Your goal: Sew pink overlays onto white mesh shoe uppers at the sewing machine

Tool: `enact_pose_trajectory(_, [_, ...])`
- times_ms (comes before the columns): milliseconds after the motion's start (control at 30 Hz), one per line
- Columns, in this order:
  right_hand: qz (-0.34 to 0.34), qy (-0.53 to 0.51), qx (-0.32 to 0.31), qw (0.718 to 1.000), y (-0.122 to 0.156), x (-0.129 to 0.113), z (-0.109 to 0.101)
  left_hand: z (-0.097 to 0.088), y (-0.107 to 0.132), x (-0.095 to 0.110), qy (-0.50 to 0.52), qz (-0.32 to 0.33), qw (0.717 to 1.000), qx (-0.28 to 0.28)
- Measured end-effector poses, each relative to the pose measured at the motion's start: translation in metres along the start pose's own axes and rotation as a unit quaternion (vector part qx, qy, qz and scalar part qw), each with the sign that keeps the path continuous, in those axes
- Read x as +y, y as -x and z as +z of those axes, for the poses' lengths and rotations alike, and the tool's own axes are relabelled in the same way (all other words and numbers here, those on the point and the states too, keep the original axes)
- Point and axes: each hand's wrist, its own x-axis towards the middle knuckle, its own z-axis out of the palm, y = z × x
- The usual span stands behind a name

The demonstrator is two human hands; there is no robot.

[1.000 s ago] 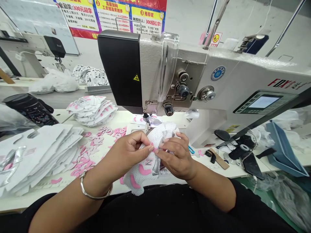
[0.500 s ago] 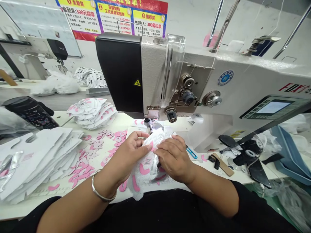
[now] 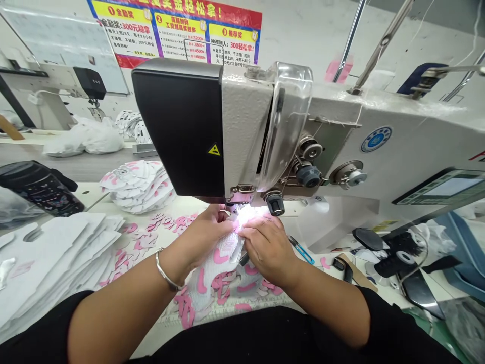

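A white mesh fabric piece (image 3: 212,273) with pink shapes and a silvery strip hangs from between my hands toward my lap. My left hand (image 3: 204,237), with a metal bangle (image 3: 163,270) on its wrist, pinches the piece close to the presser foot (image 3: 233,208) of the sewing machine (image 3: 242,131). My right hand (image 3: 267,247) holds the same piece from the other side, its fingertips near the brightly lit needle area. The stitching point is partly hidden by my fingers.
Stacked white cut pieces (image 3: 49,258) lie at the left, with loose pink cutouts (image 3: 140,242) beside them. A pile of pink-marked pieces (image 3: 138,187) sits behind. Blue-handled snips (image 3: 301,250) lie right of my right hand, with black parts (image 3: 397,255) farther right.
My hands and the mesh piece have moved forward, up to the presser foot. The piece now lies closer under the machine, and the view has shifted slightly.
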Motion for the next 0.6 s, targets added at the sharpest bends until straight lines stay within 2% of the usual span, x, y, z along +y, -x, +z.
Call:
enact_pose_trajectory(167, [0.012,-0.009,-0.004,1.0,0.0,-0.001,0.001,-0.004,-0.002,0.002,0.006,-0.036,0.999,-0.023])
enact_pose_trajectory(400, [0.016,-0.041,-0.032,0.999,0.006,-0.01,-0.018,-0.002,0.011,-0.009,0.028,-0.064,0.996,-0.055])
enact_pose_trajectory(600, [0.018,-0.021,-0.009,1.0,-0.005,-0.003,-0.012,-0.001,0.001,-0.004,0.025,-0.043,0.999,-0.016])
